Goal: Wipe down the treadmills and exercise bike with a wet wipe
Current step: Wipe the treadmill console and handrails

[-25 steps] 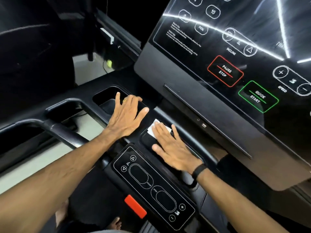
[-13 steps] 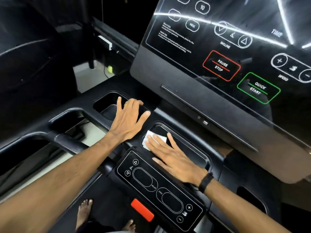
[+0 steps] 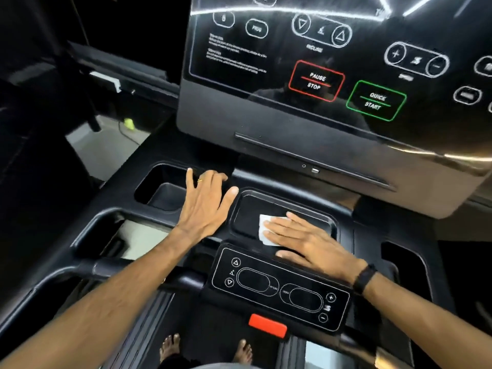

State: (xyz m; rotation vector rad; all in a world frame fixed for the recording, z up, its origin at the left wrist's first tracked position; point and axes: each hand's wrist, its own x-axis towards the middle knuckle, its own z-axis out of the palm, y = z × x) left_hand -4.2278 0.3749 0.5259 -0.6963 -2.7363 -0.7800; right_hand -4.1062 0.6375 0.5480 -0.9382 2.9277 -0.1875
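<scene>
- Dark gym surroundings; I am looking down on a black treadmill console deck [image 3: 266, 182] beneath a glossy touch panel [image 3: 319, 62].
- My right hand [image 3: 308, 243] lies flat, fingers straight and together, pressing a thin white wet wipe [image 3: 263, 227] into the shallow black centre tray [image 3: 247, 209].
- My left hand [image 3: 205, 206] rests spread and flat on the deck beside a cup recess [image 3: 162, 187], holding nothing.
- I judge the wipe limp, light and prone to bunching; flat-palm pressure suits it better than pinching.
</scene>
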